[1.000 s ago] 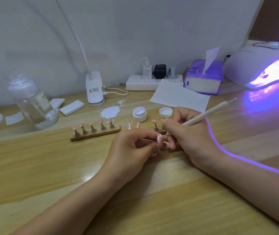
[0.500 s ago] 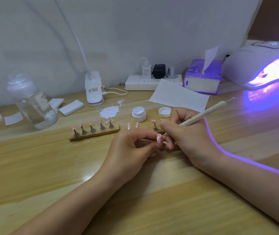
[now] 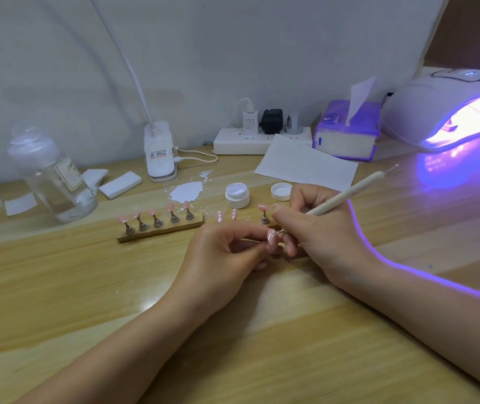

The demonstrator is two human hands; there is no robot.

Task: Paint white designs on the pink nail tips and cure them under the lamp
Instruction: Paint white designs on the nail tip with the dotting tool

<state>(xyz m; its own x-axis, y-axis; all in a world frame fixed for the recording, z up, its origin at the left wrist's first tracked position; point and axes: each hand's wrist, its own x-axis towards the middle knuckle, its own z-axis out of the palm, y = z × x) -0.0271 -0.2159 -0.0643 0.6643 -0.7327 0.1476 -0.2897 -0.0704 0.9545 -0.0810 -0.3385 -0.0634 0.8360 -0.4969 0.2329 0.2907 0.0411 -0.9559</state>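
We pinch one pink nail tip (image 3: 271, 237) in our left hand (image 3: 221, 255); our right hand (image 3: 317, 228) grips the dotting pen (image 3: 346, 195), painting. Five tips on the wooden stand (image 3: 160, 228) look unpainted; curing remains.

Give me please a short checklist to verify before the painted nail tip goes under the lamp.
1. Small pink nail tip pinched in the left hand: ok.
2. Slim cream dotting pen held in the right hand, metal point at the tip: ok.
3. White design finished: cannot tell, too small.
4. White dome curing lamp glowing violet: ok.
5. Small round white gel jar uncapped, its white cap beside it: ok.
6. Path to the lamp: white paper sheet lies flat: ok.
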